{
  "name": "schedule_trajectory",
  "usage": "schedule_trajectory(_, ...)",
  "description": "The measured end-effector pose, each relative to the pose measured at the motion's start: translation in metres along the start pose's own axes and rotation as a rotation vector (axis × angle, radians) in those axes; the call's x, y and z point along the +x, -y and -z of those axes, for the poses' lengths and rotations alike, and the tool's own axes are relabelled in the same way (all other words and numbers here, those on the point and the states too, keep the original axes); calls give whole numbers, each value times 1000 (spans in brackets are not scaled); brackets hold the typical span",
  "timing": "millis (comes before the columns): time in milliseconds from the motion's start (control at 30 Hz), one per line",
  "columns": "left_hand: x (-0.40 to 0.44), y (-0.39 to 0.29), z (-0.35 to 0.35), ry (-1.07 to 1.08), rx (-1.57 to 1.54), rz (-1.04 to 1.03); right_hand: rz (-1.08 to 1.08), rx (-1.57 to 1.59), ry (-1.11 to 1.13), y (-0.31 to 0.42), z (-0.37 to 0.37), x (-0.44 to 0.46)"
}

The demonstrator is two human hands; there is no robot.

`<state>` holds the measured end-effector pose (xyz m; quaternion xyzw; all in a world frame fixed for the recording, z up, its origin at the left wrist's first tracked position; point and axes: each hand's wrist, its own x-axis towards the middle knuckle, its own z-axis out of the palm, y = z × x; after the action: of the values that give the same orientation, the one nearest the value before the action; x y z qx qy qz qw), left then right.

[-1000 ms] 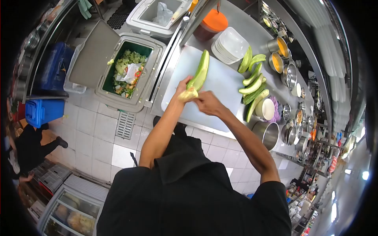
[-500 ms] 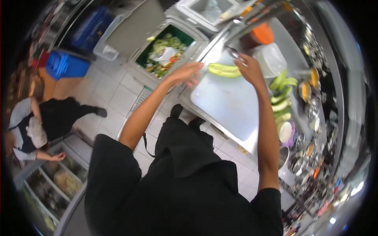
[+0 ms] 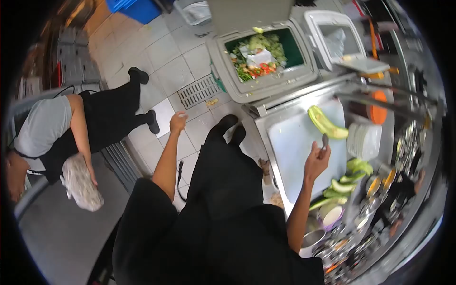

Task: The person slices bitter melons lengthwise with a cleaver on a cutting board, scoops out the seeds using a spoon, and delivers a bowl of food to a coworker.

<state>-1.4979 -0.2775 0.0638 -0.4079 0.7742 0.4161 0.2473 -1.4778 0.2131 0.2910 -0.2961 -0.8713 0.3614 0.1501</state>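
Note:
My right hand (image 3: pixel 317 162) is closed on a small metal tool (image 3: pixel 325 141), its end pointing up near the peeled gourd. That pale green gourd (image 3: pixel 326 124) lies on the white cutting board (image 3: pixel 292 154). Over the tiled floor, away from the counter, is my left hand (image 3: pixel 177 122), fingers drawn together; a small pale spot shows at its fingertips, too small to name. Several green gourd pieces (image 3: pixel 343 186) lie beside the board, near a stack of white dishes (image 3: pixel 365 141).
A bin of scraps (image 3: pixel 266 90) stands beyond the counter's left end, next to a white bin (image 3: pixel 332 35). At left, another person (image 3: pixel 45 126) bends over with a plastic bag (image 3: pixel 80 185). A floor drain (image 3: pixel 200 91) and metal pots (image 3: pixel 313 237) also show.
The view has swung left. My left hand has come away from the board out over the floor, its fingers drawn in. My right hand has moved off the gourd, the tool still in it.

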Motion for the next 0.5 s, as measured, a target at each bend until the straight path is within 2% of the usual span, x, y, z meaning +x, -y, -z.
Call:
schedule_trajectory(33,27,38,-21,-35,44,-68,62,-68,18,-4,-11,-4)
schedule_trajectory(100,23,45,-40,-104,245,-109,112,-120,88,3,-25,-9)
schedule_trajectory(200,37,51,-78,-122,319,-36,215,-197,115,-21,-47,-16)
schedule_trajectory(267,60,59,-106,-110,253,38,164,-3,131,-75,-48,-14)
schedule_trajectory(300,76,65,-120,-94,211,82,154,-239,131,-50,-45,-18)
schedule_trajectory(400,143,97,-170,-131,180,39,215,-144,97,-65,-38,-16)
schedule_trajectory(433,171,108,-187,-129,165,60,364,-306,26,-64,-39,-14)
schedule_trajectory(467,197,120,-205,-152,188,61,530,-302,-7,-68,-41,-10)
schedule_trajectory(500,220,131,-226,-168,211,64,437,-347,19,-89,-20,-5)
